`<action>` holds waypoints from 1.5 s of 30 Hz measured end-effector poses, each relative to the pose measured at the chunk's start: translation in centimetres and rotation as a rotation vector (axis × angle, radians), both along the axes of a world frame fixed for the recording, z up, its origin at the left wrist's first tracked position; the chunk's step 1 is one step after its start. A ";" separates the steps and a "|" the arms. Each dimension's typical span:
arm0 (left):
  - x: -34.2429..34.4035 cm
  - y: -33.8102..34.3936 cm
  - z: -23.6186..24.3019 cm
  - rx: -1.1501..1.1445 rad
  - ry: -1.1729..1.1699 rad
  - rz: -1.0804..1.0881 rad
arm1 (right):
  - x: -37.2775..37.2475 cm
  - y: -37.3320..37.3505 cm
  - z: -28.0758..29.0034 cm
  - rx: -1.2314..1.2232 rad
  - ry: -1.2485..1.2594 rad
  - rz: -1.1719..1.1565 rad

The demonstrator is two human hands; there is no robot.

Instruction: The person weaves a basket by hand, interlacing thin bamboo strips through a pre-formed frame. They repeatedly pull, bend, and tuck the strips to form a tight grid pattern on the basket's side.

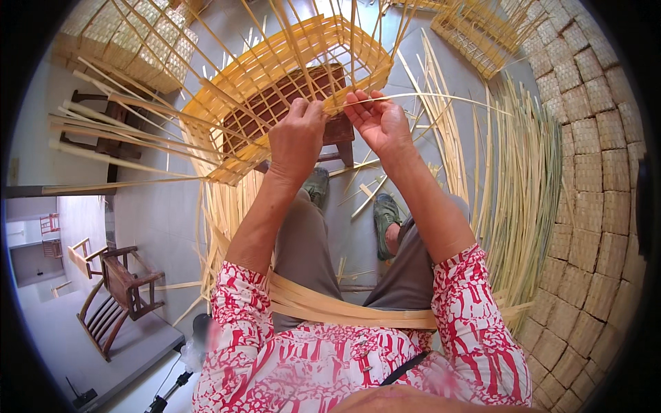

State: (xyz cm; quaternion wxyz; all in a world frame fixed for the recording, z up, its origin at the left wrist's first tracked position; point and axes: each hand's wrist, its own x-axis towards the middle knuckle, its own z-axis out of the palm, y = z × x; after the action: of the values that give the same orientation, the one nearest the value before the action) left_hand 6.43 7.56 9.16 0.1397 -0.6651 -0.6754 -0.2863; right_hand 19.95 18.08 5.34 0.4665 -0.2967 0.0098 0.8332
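Observation:
A half-woven yellow bamboo basket (275, 51) rests on a dark red wooden stool (339, 134) before me, its long uprights fanning outward. At the basket's near wall my left hand (296, 141) is closed, thumb and forefinger gripping the woven edge; its other fingertips are hidden. Just right of it, my right hand (382, 127) has its palm turned up and fingers curled. A thin pale bamboo strip (444, 95) is pinched there and arcs away to the right. Between the hands, a short stretch of yellow weave shows.
Loose bamboo strips (520, 193) lie on the floor at right and under the basket. Wide strips (351, 313) cross my lap. Stacked woven pieces (595, 199) line the right side. Another yellow basket (471, 38) stands at the back; a wooden chair (124, 282) is at left.

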 end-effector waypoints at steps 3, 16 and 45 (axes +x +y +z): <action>-1.0 0.1 -0.3 0.088 -0.160 -0.116 | 0.1 -0.4 -0.1 -0.049 0.027 0.037; -3.4 0.5 0.7 -0.008 -0.474 -0.303 | 0.6 -0.1 4.1 1.305 -0.378 0.510; -4.3 -1.8 0.0 0.033 -0.261 0.092 | 1.2 -2.4 0.8 0.351 -0.304 0.157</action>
State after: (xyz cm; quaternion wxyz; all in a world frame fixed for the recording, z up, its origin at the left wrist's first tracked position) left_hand 2.14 5.75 9.17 0.0745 -0.5880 -0.7130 -0.3747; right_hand 21.18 15.66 6.13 0.4407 -0.3329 -0.2288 0.8016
